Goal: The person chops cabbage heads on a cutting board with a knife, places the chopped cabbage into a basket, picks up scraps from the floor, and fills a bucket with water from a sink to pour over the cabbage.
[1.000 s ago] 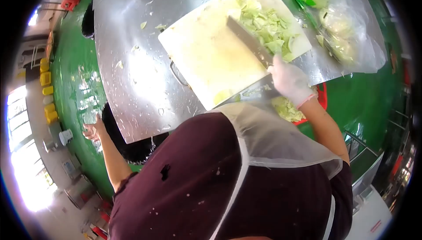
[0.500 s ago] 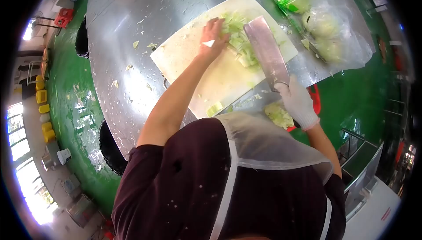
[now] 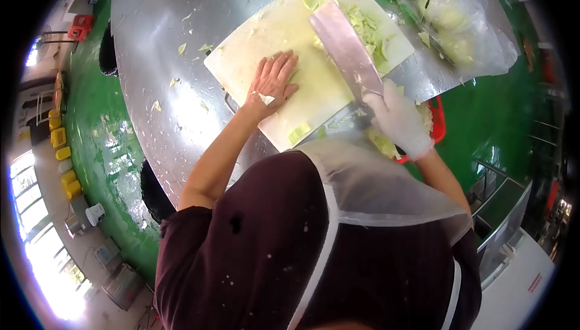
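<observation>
My left hand [image 3: 273, 82] is bare and lies flat on the white cutting board [image 3: 248, 43], fingers stretched out, with a white scrap on its back near the wrist. Wearing a white knit glove, my right hand [image 3: 399, 118] grips a broad cleaver [image 3: 347, 46] by its handle, which the fingers hide. The blade slants across the board's right half. Chopped cabbage [image 3: 371, 34] lies beyond and to the right of the blade. A small cabbage piece [image 3: 298, 134] rests at the board's near corner.
A clear plastic bag [image 3: 453, 22] of whole cabbages sits on the metal table [image 3: 163, 46] at right. Below the table's edge, cut cabbage [image 3: 382, 144] shows in a red container [image 3: 439, 121]. Scraps dot the table. Green floor [image 3: 90, 112] surrounds it.
My left hand has come off the chopped cabbage and moved back toward me, now flat on bare board. The cleaver has shifted left, with the cabbage now mostly on its right side.
</observation>
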Demonstrator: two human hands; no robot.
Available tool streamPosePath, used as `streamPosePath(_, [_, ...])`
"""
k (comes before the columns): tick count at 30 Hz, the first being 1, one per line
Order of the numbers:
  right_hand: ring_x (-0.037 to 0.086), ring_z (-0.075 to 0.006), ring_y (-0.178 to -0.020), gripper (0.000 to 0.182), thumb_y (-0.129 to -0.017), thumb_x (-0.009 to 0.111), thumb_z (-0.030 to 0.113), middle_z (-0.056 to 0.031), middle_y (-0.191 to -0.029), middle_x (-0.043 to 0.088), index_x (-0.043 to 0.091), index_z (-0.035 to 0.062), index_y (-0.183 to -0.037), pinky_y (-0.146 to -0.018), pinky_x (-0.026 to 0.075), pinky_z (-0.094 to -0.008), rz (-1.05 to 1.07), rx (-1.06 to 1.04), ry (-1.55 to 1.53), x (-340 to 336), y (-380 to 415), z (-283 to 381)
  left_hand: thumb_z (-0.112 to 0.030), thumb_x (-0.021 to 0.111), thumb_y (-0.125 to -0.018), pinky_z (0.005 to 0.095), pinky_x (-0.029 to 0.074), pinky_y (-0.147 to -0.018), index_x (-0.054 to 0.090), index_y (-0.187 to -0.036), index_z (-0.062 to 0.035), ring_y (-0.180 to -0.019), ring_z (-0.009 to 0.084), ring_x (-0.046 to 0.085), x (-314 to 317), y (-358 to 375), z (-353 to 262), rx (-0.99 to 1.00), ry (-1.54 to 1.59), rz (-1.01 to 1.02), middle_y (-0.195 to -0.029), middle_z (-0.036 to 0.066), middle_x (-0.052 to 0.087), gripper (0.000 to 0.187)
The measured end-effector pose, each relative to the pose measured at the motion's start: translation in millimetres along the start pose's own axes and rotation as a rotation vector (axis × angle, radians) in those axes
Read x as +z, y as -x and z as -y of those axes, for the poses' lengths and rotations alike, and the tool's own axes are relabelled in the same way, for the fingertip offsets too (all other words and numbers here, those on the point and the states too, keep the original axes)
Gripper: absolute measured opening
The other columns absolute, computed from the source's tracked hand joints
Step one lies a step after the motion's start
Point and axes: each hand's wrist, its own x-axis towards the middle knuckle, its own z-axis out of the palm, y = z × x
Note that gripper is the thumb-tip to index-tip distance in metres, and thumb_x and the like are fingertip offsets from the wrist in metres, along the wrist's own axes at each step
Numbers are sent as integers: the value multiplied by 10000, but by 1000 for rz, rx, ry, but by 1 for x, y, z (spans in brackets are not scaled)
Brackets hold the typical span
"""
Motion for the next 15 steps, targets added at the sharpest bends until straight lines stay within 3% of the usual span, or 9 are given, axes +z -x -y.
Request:
streamPosePath(3, [628,-387,-685,350,-955,508,364,-217,-756,628,473,17,-977,-627,466,-480,-3,-210,273,13,-18,6,-175,584,-878,504,297,-1112,471,-1314,-51,-1267,328,424,-4,1,-4,-125,-7,-148,-1328,153,492,467])
streamPosePath(7, [626,-410,-714,281,-972,468,317,-205,-740,631,465,36,-985,-634,451,-520,41,-396,423,18,-34,36,-163,540,-914,516,332,-1017,479,-1189,-10,-1169,396,432,-4,29,-2,-305,288,-625,-1223,218,493,321])
streamPosePath(10, [620,-435,-730,236,-963,462,277,-204,-745,631,473,43,-990,-646,451,-536,132,-371,467,33,-41,51,-177,521,-936,507,324,-1006,482,-1180,-5,-1151,384,431,2,39,-14,-378,305,-611,-1206,212,495,301])
streamPosePath(15, [620,-427,-745,194,-952,453,241,-191,-766,638,501,59,-996,-661,463,-524,192,-294,514,54,-49,44,-314,524,-952,521,278,-1040,424,-1257,8,-1204,406,384,16,41,-21,-376,251,-431,-1297,243,426,454])
